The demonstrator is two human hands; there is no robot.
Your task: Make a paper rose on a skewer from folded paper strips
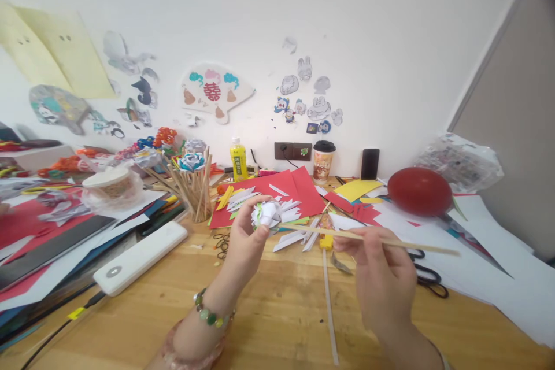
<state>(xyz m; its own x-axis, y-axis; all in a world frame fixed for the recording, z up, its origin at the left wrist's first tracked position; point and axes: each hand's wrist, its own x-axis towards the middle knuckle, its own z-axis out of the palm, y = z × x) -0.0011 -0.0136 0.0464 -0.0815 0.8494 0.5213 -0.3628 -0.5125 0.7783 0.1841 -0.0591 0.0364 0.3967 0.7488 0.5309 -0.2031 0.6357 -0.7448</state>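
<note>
My left hand (pixel 247 237) is closed around a white folded-paper flower (pixel 267 214) with a bit of green at its left side. Between the fingers of my right hand (pixel 384 277) runs a thin wooden stick (pixel 411 247), held nearly level. The stick's far tip reaches the right side of the flower; whether it goes in or only touches, I cannot tell. Behind both hands lie strips of folded white paper (pixel 288 240) and red paper sheets (pixel 306 188). Black-handled scissors (pixel 429 280) rest just right of my right hand.
A holder of sticks (pixel 200 199) with a blue-white paper flower (pixel 191 162) stands left, behind a white power bank (pixel 141 257). A yellow bottle (pixel 238 161), a lidded cup (pixel 323 162), a phone (pixel 370 163) and a red balloon (pixel 420 191) line the back.
</note>
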